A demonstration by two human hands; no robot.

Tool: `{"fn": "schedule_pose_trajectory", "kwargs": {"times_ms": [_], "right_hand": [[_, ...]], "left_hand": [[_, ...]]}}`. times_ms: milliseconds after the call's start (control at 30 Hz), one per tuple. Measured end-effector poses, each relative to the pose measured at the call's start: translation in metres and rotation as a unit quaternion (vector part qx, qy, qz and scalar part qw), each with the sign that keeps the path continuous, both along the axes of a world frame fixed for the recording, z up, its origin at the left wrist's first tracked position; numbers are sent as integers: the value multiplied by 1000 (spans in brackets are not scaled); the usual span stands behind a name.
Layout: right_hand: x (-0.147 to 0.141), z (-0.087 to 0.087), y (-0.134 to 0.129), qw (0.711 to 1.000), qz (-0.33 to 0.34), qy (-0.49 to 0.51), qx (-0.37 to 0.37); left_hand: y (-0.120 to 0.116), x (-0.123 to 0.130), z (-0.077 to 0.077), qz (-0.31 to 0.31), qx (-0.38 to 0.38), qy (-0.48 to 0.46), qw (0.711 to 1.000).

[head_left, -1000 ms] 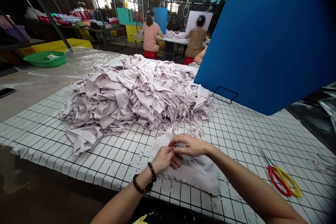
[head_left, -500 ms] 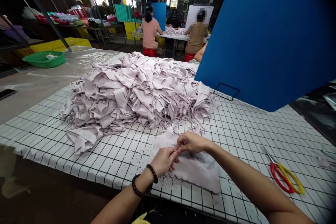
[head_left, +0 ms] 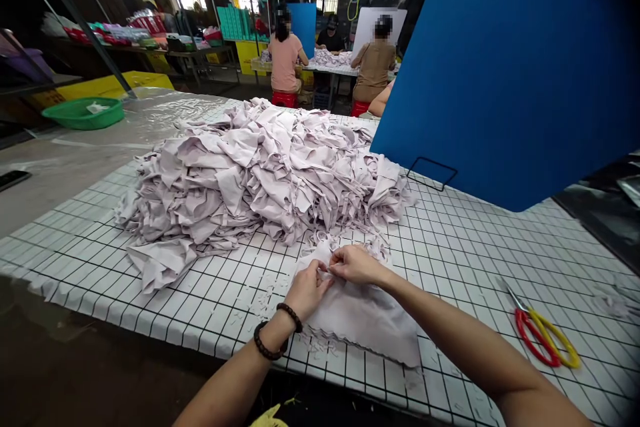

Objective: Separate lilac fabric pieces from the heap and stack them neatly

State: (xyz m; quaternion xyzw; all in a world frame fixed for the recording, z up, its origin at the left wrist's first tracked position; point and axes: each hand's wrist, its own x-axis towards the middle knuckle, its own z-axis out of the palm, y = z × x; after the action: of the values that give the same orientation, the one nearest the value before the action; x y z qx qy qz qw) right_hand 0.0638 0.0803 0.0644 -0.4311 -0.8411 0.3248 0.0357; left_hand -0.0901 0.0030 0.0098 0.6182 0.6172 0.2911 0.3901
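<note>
A pale lilac fabric piece with a scalloped lower edge lies flat near the table's front edge. Over its upper left part, my left hand pinches the cloth, dark beaded bracelets on the wrist. My right hand touches it fingertip to fingertip, also pinching the fabric. Whatever small bit sits between the fingertips is too small to make out. Small fabric scraps are scattered left of the piece and below it. Behind stands a large heap of the same lilac fabric.
Scissors with red and yellow handles lie at right on the checked table cloth. A blue board with a black wire stand rises at back right. A green basket and phone are at left. Several people sit beyond.
Both hands have shifted slightly up and to the left along the fabric piece. The left hand's fingers have moved up from the lower part of the cloth.
</note>
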Motion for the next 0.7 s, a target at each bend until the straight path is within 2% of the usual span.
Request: {"fn": "schedule_pose_trajectory", "kwargs": {"times_ms": [367,567,700], "right_hand": [[-9,4,-6,997,34,-53,38],[-13,8,-8,984,77,-114,110],[-15,17,-13,964,133,-164,159]], "left_hand": [[1,0,-3,8,15,-6,1000],[1,1,-2,5,20,-1,1000],[2,0,-5,5,20,-9,1000]]}}
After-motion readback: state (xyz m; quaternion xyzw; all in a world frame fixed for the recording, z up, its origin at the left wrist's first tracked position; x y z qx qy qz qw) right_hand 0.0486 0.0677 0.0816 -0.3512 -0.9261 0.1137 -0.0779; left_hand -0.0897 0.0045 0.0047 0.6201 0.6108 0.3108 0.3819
